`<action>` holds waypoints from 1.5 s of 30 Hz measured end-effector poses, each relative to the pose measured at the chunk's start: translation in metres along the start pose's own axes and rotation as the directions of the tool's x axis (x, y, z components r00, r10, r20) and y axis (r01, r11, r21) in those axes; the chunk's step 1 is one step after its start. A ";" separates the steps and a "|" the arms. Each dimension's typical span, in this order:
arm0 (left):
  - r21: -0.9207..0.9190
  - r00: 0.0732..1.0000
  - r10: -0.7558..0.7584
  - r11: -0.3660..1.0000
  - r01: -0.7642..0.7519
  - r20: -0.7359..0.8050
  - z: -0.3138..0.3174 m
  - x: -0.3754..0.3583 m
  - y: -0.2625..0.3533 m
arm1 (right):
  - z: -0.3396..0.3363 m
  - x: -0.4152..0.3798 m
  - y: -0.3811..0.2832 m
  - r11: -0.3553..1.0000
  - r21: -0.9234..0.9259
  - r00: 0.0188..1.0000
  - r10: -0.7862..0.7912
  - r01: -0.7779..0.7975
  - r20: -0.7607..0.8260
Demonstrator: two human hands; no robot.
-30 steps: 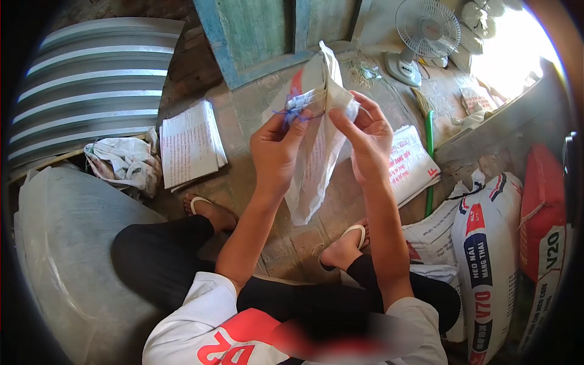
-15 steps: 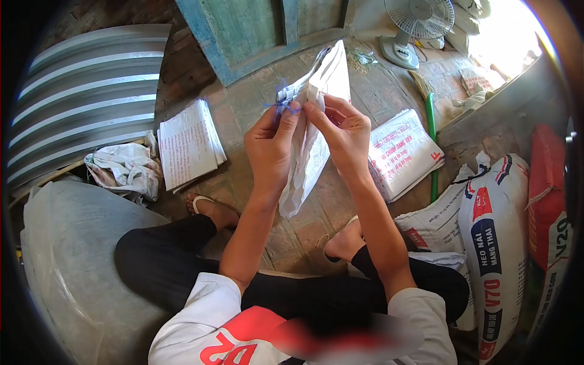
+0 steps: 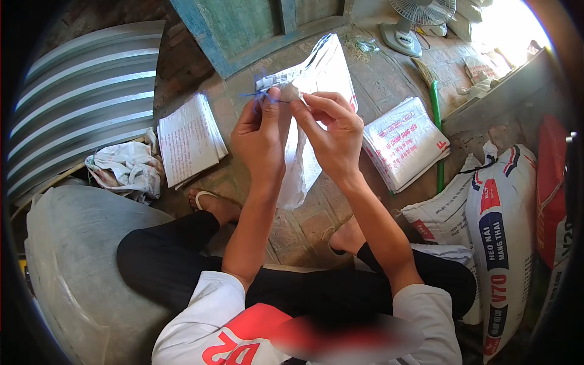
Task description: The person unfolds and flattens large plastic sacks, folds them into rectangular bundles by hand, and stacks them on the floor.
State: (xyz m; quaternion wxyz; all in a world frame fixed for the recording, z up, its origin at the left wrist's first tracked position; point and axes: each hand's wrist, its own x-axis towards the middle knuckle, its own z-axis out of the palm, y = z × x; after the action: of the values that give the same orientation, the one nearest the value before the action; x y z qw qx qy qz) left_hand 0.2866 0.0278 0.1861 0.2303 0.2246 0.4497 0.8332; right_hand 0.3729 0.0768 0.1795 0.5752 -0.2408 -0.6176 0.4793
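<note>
A folded white woven sack [image 3: 310, 158] hangs from both hands above the brick floor. My left hand [image 3: 261, 131] is closed on its upper left corner, where a bundle of blue strings [image 3: 263, 94] sticks out past the thumb. Close beside it, my right hand [image 3: 328, 128] has thumb and forefinger pinched together on what looks like a thin dark strand running from the blue strings. The sack's far end points up and away, and its lower edge hangs between my forearms.
Stacks of flat printed sacks lie at left [image 3: 191, 140] and right [image 3: 406, 143]. Beyond are a green-handled broom [image 3: 436, 115], a fan [image 3: 404, 36] and a blue door [image 3: 243, 30]. Full feed sacks [image 3: 502, 243] stand right; corrugated sheet [image 3: 91, 91] and a large plastic-covered bulk [image 3: 85, 243] are left.
Both hands have shifted slightly left with the sack. My right hand has drawn a little apart from my left, and a thin strand now shows between them.
</note>
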 end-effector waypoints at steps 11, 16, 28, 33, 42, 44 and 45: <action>-0.072 0.996 -0.011 0.997 0.017 0.086 0.001 -0.007 -0.005 | 0.002 -0.001 0.007 0.988 -0.074 0.990 -0.139 0.137 -0.020; -0.066 0.995 -0.011 0.998 0.018 0.096 0.000 -0.007 -0.005 | 0.004 -0.002 0.003 0.985 -0.067 0.987 -0.159 0.159 -0.008; -0.058 0.963 0.005 0.998 0.012 0.270 -0.008 0.001 -0.010 | 0.002 -0.002 0.005 0.984 0.004 0.982 -0.175 0.175 0.076; -0.030 0.971 -0.026 0.999 0.034 0.236 0.000 0.001 -0.005 | 0.000 0.002 0.007 0.985 0.014 0.981 -0.175 0.174 0.086; -0.235 0.943 -0.271 0.921 0.312 0.193 -0.018 0.015 -0.011 | -0.002 -0.001 0.004 0.923 0.303 0.963 0.186 -0.239 0.193; -0.298 0.936 -0.293 0.891 0.341 0.194 -0.014 0.015 -0.009 | 0.000 -0.003 0.005 0.908 0.338 0.968 0.221 -0.250 0.121; -0.264 0.946 -0.285 0.911 0.318 0.155 -0.012 0.014 -0.007 | 0.001 -0.003 0.005 0.899 0.356 0.967 0.239 -0.253 0.084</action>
State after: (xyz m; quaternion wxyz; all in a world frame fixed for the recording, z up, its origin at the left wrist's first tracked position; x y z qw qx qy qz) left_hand 0.2699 0.0319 0.1762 0.4114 0.1638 0.3403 0.8295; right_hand 0.3714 0.0756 0.1736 0.5327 -0.1968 -0.4935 0.6587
